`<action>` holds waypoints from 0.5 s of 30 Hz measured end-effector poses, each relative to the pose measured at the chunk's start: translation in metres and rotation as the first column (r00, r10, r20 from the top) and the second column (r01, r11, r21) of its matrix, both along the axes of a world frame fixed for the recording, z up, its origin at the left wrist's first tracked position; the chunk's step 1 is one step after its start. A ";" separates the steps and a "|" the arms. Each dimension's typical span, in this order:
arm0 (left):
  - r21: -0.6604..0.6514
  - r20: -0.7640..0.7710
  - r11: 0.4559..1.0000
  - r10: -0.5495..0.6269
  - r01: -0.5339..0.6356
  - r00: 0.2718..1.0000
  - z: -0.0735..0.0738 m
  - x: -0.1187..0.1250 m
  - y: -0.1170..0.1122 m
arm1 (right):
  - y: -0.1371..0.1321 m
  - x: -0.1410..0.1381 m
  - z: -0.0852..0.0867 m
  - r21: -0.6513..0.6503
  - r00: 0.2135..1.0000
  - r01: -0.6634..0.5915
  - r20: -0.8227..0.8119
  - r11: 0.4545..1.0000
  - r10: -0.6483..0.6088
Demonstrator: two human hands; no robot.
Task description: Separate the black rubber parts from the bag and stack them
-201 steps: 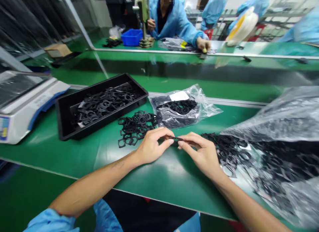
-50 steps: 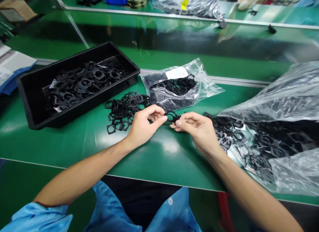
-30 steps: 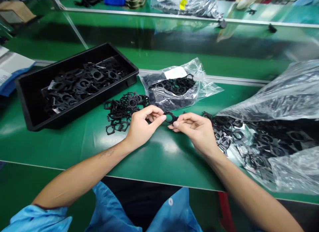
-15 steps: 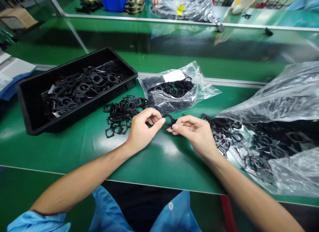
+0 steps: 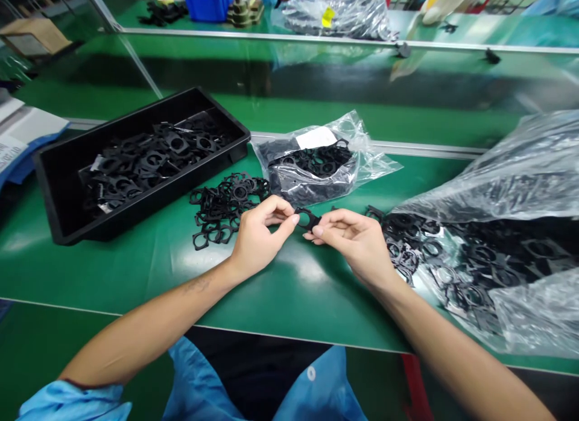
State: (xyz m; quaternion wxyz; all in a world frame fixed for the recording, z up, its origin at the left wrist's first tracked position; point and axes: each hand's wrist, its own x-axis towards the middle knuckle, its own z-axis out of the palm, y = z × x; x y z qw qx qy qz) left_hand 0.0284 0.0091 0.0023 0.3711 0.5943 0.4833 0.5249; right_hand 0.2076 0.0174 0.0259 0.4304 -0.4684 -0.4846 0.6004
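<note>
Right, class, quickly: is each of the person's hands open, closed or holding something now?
Left hand: closed, pinching one side of a black ring-shaped part.
Right hand: closed, pinching its other side.

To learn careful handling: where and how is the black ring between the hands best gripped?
Probably at its outer edges, from left and right: the left hand and right hand pinch opposite sides of the black ring, leaving its wide opening uncovered.

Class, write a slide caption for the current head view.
Left hand and right hand hold one black ring part over a green table.
</note>
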 end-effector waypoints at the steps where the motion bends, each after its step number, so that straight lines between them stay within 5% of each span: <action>1: 0.010 -0.003 1.000 0.004 -0.004 1.000 0.000 0.000 0.000 | 0.000 0.000 0.000 0.001 1.000 -0.006 -0.001 1.000 0.006; 15: 0.229 -0.179 0.973 0.063 -0.021 0.982 0.003 0.000 -0.005 | -0.003 0.000 -0.004 0.237 0.979 0.071 0.172 0.969 -0.114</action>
